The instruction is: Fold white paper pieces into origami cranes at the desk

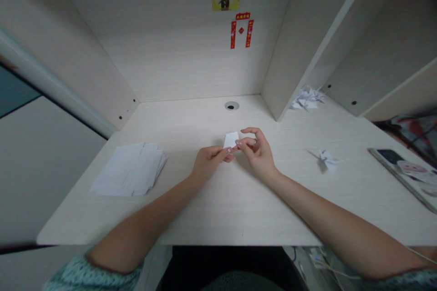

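Note:
A small folded piece of white paper point(231, 138) is held up over the middle of the desk. My left hand point(212, 158) pinches its lower edge between thumb and fingers. From the other side, my right hand point(256, 151) grips the lower right edge with thumb and index finger, its other fingers curled loosely and a ring on one of them. The paper's lower part is hidden behind my fingertips. To the right of my right hand, a folded paper crane point(328, 159) lies on the desk.
A stack of white paper sheets point(128, 170) lies at the left. Several folded paper cranes point(307, 98) are piled behind the upright divider point(290, 72). A phone in a patterned case point(409, 175) rests at the right edge. A round cable hole point(231, 106) is near the back panel.

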The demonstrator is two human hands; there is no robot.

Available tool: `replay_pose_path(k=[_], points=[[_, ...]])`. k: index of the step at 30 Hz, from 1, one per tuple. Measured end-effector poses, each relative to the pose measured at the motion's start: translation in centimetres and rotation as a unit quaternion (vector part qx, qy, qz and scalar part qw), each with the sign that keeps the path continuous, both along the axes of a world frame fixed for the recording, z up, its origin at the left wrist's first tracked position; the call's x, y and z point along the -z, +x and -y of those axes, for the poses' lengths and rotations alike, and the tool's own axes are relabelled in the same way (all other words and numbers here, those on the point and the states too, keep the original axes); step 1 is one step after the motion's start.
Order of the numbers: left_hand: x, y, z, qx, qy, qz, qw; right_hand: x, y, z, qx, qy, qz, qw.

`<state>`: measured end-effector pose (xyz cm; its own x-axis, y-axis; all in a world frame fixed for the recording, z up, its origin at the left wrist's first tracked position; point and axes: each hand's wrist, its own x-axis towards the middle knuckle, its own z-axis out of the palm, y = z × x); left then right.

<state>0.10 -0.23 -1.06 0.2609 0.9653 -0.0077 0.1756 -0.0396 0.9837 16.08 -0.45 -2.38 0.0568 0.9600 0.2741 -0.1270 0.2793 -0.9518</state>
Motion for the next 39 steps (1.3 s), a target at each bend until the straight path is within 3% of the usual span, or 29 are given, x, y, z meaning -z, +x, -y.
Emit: replay_pose_path(k=[7, 14, 22, 26, 30, 36, 39], points=[[0.6, 0.0, -0.2, -0.016, 0.051, -0.05, 0.997, 0.0, 0.0, 0.3, 0.058, 0.016, 0.114, 0.992], [0.4, -0.1, -0.2, -0.028, 0.058, -0.061, 0.996, 0.1, 0.3, 0.5, 0.045, 0.07, 0.219, 0.972], [0.4, 0.1, -0.6, -0.023, 0.031, 0.001, 0.999, 0.4, 0.2, 0.6, 0.009, 0.105, 0.257, 0.961], [0.6, -0.1, -0.8, -0.048, 0.047, 0.027, 0.997, 0.4, 0.1, 0.6, -0.004, 0.092, 0.245, 0.965], [0.4, -0.2, -0.7, -0.075, 0.066, 0.017, 0.995, 0.5, 0.1, 0.5, 0.003, 0.096, 0.295, 0.951], [-0.3, 0.2, -0.1, -0.042, 0.068, 0.007, 0.997, 0.2, 0.2, 0.5, 0.01, 0.115, 0.32, 0.94], [-0.4, 0.3, 0.1, -0.023, 0.108, -0.023, 0.994, 0.1, 0.4, 0.5, 0.005, 0.099, 0.346, 0.933]])
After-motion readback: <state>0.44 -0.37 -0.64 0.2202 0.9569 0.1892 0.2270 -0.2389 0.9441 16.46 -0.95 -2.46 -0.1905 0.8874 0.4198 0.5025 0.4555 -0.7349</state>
